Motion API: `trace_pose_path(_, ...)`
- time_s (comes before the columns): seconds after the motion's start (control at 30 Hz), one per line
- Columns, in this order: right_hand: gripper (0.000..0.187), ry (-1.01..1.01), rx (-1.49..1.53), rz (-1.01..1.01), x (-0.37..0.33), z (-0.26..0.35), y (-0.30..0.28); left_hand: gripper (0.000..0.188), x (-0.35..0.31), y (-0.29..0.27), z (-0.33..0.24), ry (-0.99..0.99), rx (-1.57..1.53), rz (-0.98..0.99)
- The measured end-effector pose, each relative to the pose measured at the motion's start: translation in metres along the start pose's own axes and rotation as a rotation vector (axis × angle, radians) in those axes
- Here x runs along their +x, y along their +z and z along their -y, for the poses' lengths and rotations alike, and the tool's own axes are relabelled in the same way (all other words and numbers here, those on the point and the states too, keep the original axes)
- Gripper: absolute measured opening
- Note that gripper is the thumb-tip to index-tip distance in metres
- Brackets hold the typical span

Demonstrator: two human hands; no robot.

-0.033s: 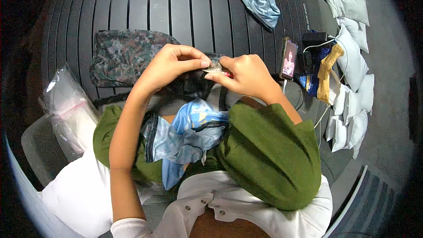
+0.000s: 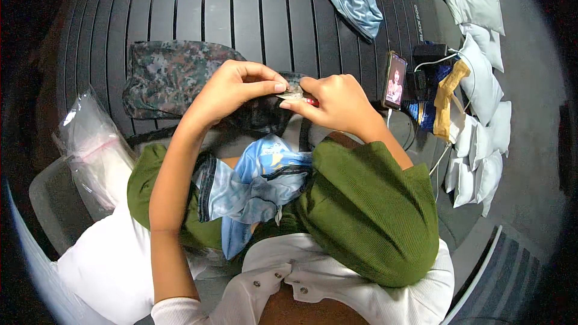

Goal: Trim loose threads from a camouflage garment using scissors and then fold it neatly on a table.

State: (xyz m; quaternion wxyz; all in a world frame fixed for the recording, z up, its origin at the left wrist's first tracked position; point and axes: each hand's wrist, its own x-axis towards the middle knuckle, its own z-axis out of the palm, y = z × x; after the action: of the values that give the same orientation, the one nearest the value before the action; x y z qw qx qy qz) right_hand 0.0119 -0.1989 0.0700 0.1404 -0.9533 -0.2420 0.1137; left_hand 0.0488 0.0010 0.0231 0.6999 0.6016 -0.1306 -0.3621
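A dark camouflage cloth (image 2: 180, 78) lies bunched at the near edge of the slatted table, its right end running under my hands. My left hand (image 2: 232, 90) is closed, thumb and forefinger pinching the cloth's edge. Close beside it, my right hand (image 2: 340, 102) grips a small tool (image 2: 309, 101) with a red part showing between the fingers. Pale, pointed material shows between the two hands; whether it is blade or cloth I cannot tell. Across my lap, on green fabric, rests a crumpled light-blue printed garment (image 2: 259, 174) with dark trim.
Another light-blue garment (image 2: 355, 0) lies on the far right of the black slatted table (image 2: 247, 12). A lit phone (image 2: 394, 81) stands by cables and a tan cloth strip (image 2: 448, 102). White pillow-like packs (image 2: 481, 78) pile up at right. A clear plastic bag (image 2: 96, 144) sits left.
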Motion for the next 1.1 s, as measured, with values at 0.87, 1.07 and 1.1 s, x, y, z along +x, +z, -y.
trace_pose_path(0.87,0.046,0.014,0.021,-0.002,-0.0006,0.0007,-0.0007,0.017,0.0011,-0.0013,0.001,-0.03,-0.007,-0.008)
trace_pose_path(1.07,0.046,0.006,0.021,-0.004,-0.0005,0.0,0.0005,0.017,0.0007,-0.0009,0.0009,-0.02,-0.024,-0.03)
trace_pose_path(1.1,0.046,0.005,0.024,-0.002,-0.0004,-0.0001,0.0003,0.017,0.0007,-0.001,0.0005,-0.035,-0.032,-0.029)
